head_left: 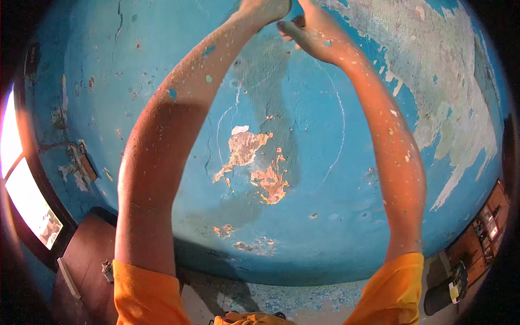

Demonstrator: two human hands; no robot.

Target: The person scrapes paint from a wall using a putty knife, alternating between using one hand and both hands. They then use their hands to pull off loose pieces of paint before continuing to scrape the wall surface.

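Both my arms reach up along a blue painted wall point(314, 151), and flecks of paint cling to the skin. My left hand point(266, 10) is at the top edge of the view, partly cut off, and looks closed. Just to its right is my right hand point(319, 38), with its fingers curled in. A small dark patch shows by its fingers, but I cannot make out what either hand holds. Below the hands, bare patches point(246, 147) show where paint has come off. Thin whitish scratch lines point(342, 119) curve down the wall.
Large grey stripped area point(433, 70) at upper right. A bright window point(30, 189) and a brown table point(89, 260) with a white strip point(69, 278) stand at left. Wooden shelving point(476, 244) and a dark object with a yellow label point(454, 290) are at lower right. Paint debris point(309, 295) covers the floor.
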